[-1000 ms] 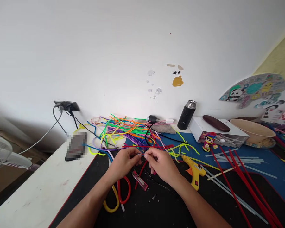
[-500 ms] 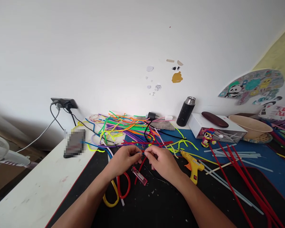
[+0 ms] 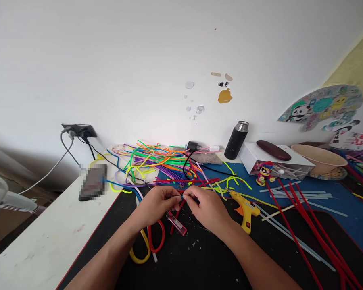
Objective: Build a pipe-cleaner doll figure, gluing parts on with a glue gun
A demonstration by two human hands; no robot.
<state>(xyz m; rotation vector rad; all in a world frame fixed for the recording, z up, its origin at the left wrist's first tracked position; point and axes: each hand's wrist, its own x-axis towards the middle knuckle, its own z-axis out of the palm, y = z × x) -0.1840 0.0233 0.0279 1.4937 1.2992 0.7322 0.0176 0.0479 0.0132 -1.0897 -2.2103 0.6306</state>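
My left hand (image 3: pixel 156 204) and my right hand (image 3: pixel 206 208) meet fingertip to fingertip over a black mat (image 3: pixel 199 262). Both pinch a thin red pipe cleaner (image 3: pixel 176 215) with a bit of blue at the pinch; it hangs down between them. A red lighter (image 3: pixel 176 224) lies just below the fingers. Scissors with yellow and red handles (image 3: pixel 148 245) lie under my left wrist. A yellow glue gun (image 3: pixel 245 209) rests to the right of my right hand.
A tangled heap of coloured pipe cleaners (image 3: pixel 157 165) fills the back of the table. Long red stems (image 3: pixel 314 237) and clear glue sticks (image 3: pixel 299 197) lie at right. A black flask (image 3: pixel 236 140), white box (image 3: pixel 275 161), bowl (image 3: pixel 319 160), wall socket (image 3: pixel 78 131) and fan (image 3: pixel 3 197) surround.
The hands stay pinched together on the pipe cleaner with only small finger movement. The view has tilted up slightly, so everything sits a little lower left.
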